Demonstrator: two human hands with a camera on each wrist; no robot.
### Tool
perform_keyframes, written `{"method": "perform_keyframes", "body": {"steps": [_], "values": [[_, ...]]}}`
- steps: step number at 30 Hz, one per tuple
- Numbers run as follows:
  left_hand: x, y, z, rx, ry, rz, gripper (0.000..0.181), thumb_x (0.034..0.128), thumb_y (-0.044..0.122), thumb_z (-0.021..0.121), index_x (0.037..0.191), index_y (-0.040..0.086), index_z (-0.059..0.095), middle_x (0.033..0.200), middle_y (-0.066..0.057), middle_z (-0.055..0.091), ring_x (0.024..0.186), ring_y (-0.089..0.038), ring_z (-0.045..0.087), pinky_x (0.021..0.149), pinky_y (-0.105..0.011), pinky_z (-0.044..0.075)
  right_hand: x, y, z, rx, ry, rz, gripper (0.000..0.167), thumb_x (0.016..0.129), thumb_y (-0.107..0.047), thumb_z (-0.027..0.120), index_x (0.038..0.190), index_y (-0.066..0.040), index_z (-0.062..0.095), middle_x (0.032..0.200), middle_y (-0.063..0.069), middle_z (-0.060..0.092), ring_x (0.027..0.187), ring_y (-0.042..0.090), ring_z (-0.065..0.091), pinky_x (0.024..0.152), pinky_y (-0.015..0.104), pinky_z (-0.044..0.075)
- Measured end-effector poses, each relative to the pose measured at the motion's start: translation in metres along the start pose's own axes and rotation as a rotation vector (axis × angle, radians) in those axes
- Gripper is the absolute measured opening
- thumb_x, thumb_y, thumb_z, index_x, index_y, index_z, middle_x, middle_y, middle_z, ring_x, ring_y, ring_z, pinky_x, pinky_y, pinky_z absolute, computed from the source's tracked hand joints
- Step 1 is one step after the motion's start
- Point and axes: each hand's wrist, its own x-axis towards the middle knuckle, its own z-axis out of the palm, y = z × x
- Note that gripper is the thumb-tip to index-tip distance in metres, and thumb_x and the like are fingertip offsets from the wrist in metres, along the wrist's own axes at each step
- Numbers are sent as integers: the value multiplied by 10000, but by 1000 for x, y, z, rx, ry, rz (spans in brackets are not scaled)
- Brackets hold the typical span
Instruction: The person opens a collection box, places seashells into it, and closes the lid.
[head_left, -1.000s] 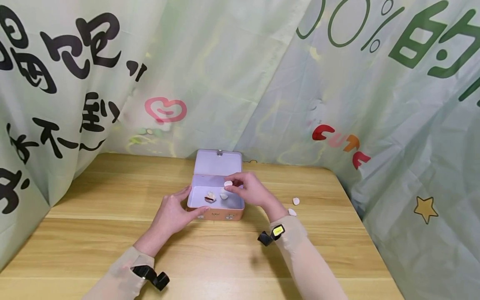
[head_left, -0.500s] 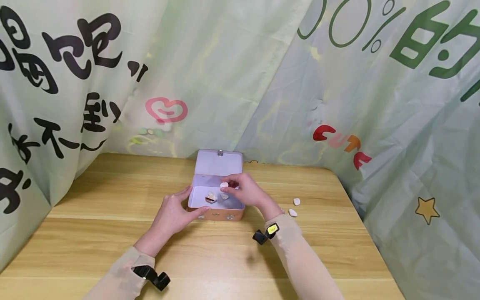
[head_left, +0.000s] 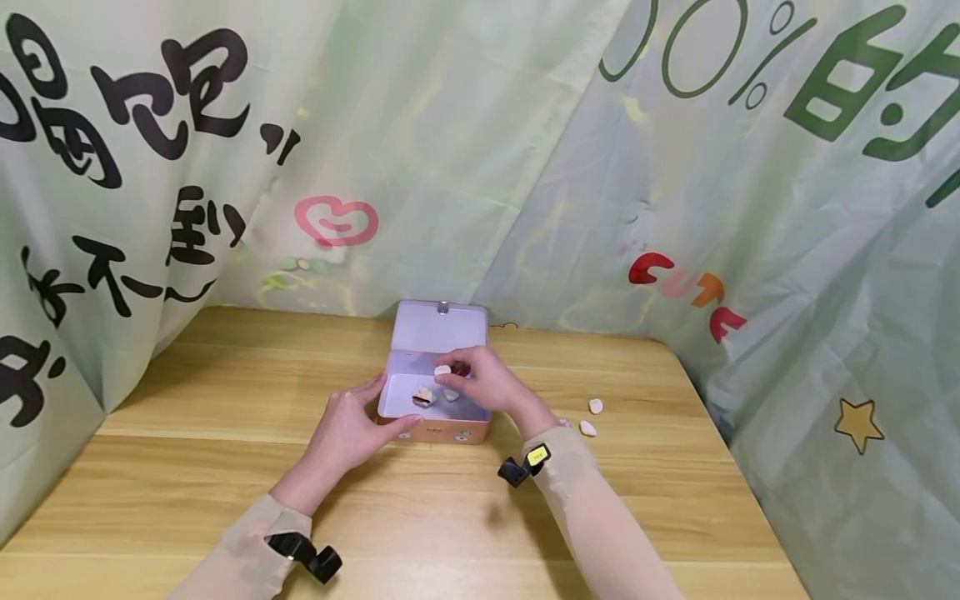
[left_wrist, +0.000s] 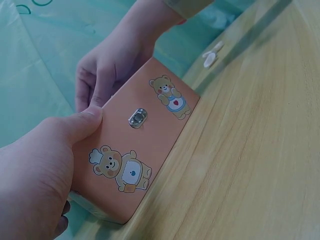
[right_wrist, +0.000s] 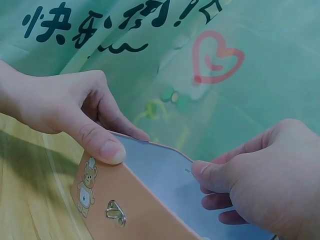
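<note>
- Where the left hand (head_left: 343, 429) meets the tin box (head_left: 448, 432), its fingers grip the near left corner, thumb against the front wall, the others along the left side.
- Just right of those fingers the box stands on the bench (head_left: 697, 500), its lid (head_left: 440, 332) tipped back beyond them. It looks stiff, thin-walled and light, probably slick where painted; a corner hold should steady it better than the lid would.
- Past the left thumb, inside the box, lies a streaked piece (head_left: 423, 397); to its right, nearer the person than the right fingertips, a pale piece (head_left: 451, 395). Both seem hard and light.
- Over the box, the right hand (head_left: 491, 383) pinches a white piece (head_left: 442, 370) between thumb and fingertips. Shell or pebble, I cannot tell; it looks smooth, perhaps brittle, best held lightly by its edges.
- Well right of the right fingers, at least two loose pieces (head_left: 596, 406) lie near the sleeve (head_left: 592, 508); being low, they would suit a fingertip pinch at the rim.
</note>
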Motion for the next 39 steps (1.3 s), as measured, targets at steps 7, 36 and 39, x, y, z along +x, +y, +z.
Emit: {"method": "perform_keyframes", "body": {"steps": [7, 36, 39], "values": [[0, 1, 0, 3, -5, 7, 1005, 792, 634, 877, 1425, -96, 598, 1380, -351, 567, 404, 0, 275, 432, -284, 376, 5, -1, 3, -3, -12, 5, 265, 1020, -125, 735, 1216, 51, 753, 936, 22, 726, 825, 136, 620, 749, 277, 535], [1, -1, 1, 19, 2, 15, 994, 790, 623, 885, 1421, -92, 605, 1360, -352, 580, 438, -16, 295, 438, -290, 376, 5, 1, 0, -65, -61, 18, 266, 1029, -87, 711, 1253, 56, 729, 1165, 120, 758, 1039, 209, 703, 973, 374, 557], [0, -2, 1, 16, 3, 11, 999, 790, 630, 882, 1425, -88, 603, 1368, -345, 578, 418, -11, 280, 440, -290, 379, 2, -1, -4, -65, -56, 19, 283, 1031, -87, 707, 1273, 60, 720, 1190, 140, 750, 1049, 219, 697, 989, 394, 551]]}}
